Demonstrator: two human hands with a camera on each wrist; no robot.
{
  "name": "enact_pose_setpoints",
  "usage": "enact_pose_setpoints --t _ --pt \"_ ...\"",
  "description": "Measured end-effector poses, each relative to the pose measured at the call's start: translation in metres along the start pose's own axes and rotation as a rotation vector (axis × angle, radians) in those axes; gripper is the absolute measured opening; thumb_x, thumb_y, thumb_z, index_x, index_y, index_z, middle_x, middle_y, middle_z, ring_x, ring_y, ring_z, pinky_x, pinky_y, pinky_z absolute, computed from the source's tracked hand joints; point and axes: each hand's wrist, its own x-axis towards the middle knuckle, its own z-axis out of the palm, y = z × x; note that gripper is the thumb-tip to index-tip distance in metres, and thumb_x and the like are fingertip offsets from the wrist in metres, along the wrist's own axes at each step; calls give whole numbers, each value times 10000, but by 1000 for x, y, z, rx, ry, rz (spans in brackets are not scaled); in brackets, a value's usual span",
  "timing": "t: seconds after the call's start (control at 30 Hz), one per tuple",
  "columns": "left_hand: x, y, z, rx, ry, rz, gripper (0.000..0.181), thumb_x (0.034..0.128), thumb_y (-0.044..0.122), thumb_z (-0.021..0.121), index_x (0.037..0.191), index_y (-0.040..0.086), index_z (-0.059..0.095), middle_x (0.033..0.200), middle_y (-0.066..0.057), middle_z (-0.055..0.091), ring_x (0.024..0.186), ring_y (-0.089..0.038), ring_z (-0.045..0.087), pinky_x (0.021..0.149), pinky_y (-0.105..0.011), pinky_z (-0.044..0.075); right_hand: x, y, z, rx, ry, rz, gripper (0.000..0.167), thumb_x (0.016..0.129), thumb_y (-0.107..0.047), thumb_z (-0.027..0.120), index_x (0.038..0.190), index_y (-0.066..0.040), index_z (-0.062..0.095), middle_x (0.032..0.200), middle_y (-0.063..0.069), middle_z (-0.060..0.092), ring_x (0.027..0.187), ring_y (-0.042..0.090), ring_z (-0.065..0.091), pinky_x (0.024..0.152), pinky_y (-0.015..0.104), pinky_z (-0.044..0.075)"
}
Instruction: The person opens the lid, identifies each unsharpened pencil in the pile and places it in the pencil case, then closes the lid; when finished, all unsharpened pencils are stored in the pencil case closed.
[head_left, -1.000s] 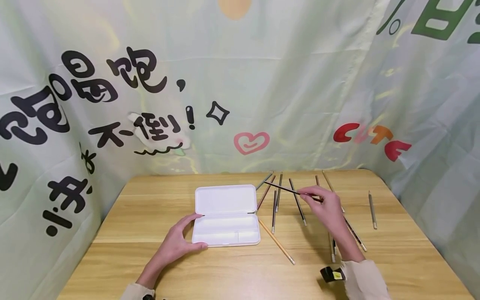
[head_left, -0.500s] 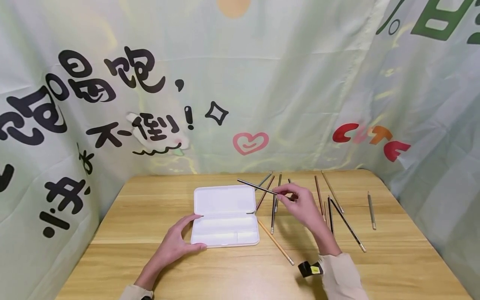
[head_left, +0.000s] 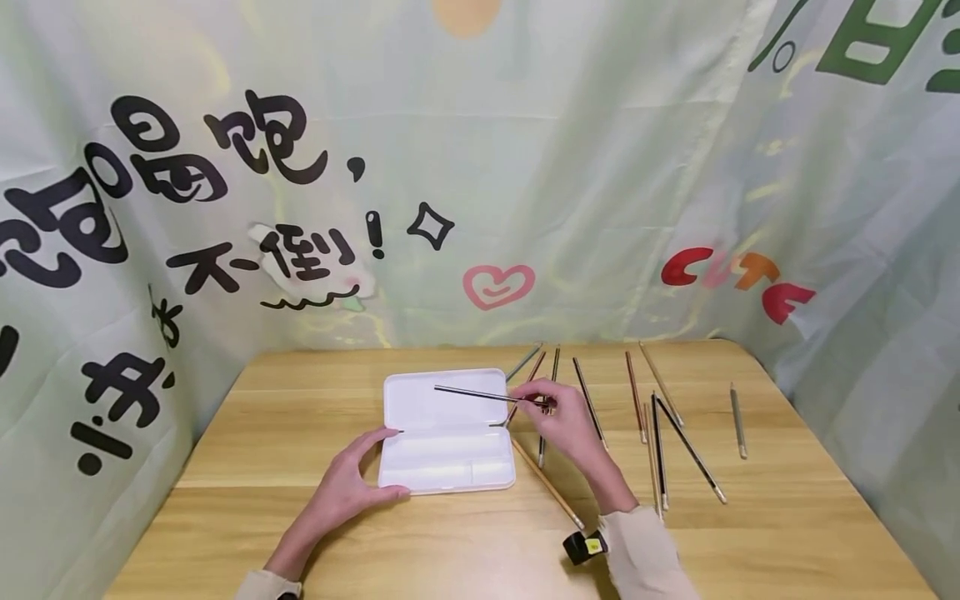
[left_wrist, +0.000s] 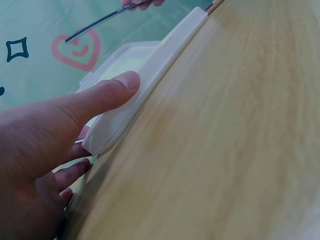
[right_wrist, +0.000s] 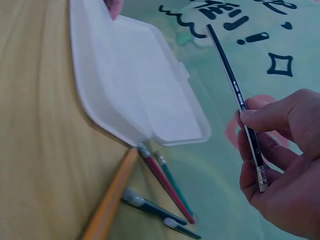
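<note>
A white pencil case (head_left: 447,463) lies open on the table, lid (head_left: 420,400) tilted back, with no pencils visible inside. My left hand (head_left: 347,483) grips its left end. In the left wrist view the thumb (left_wrist: 112,92) presses the front wall and the fingers are partly hidden behind the end. My right hand (head_left: 558,421) pinches a black pencil (head_left: 472,392) near its eraser end. That pencil is held up above the table, nearly level, its far end in front of the lid. The right wrist view shows white lettering and a white eraser on the black pencil (right_wrist: 231,75).
A natural-wood pencil (head_left: 551,487) lies by the case's right front corner. Behind and right of the case are several pencils, among them a red-brown pencil (head_left: 635,396), a black pencil (head_left: 697,462) and a grey pencil (head_left: 738,421). A printed curtain (head_left: 585,208) surrounds the table (head_left: 465,550).
My right hand has moved left with the black pencil, from over the scattered pencils to beside the case. The left hand keeps its place on the case.
</note>
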Motion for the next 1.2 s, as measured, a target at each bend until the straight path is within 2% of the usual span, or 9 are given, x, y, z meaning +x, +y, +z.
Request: enact_pose_setpoints --t 0.1,0.33,0.43,0.6,0.77,0.97,1.2 --pt "1 -1 -1 4 1 7 898 627 520 963 1397 229 604 1456 -49 574 1359 -319 506 1104 -583 403 -1 1 6 13 -31 14 175 907 40 724 973 -106 796 1007 28 756 878 206 661 743 308 550" --pt "0 0 -1 1 2 3 901 627 521 963 1400 235 601 1457 -58 572 1359 -321 503 1111 -586 393 -4 3 20 0 -73 -37 198 889 89 713 959 -79 792 982 41 758 890 219 683 803 348 578" --pt "0 -1 -1 -1 3 0 905 626 527 961 1403 235 600 1459 -60 569 1361 -320 499 1113 -586 389 -6 4 27 -15 -101 -30 223 891 96 703 970 -93 791 991 16 758 902 194 685 817 336 583" --pt "0 -1 -1 -1 -4 -5 910 627 530 959 1409 242 593 1462 -56 567 1363 -315 497 1113 -584 390 -10 6 39 -55 -158 -21 208 904 89 695 978 -80 792 992 11 752 903 161 662 779 285 558" --pt "-1 -1 -1 2 -2 -7 910 623 526 962 1407 244 594 1462 -65 567 1362 -324 498 1113 -586 392 -13 6 51 -77 -214 -63 190 897 106 683 981 -30 785 986 55 755 870 153 637 706 241 514" --pt "-1 -2 -1 -2 0 -2 909 628 523 962 1406 230 596 1462 -67 568 1358 -324 504 1111 -584 393 -15 3 65 -72 -289 -32 174 908 92 675 989 -19 780 1011 54 757 863 137 626 706 222 509" --pt "1 -2 -1 0 -8 -3 900 633 507 964 1407 232 596 1468 -72 562 1360 -335 502 1107 -595 392 -16 4 73 -135 -295 -37 152 902 84 698 966 -27 781 994 50 756 903 168 677 778 269 567"
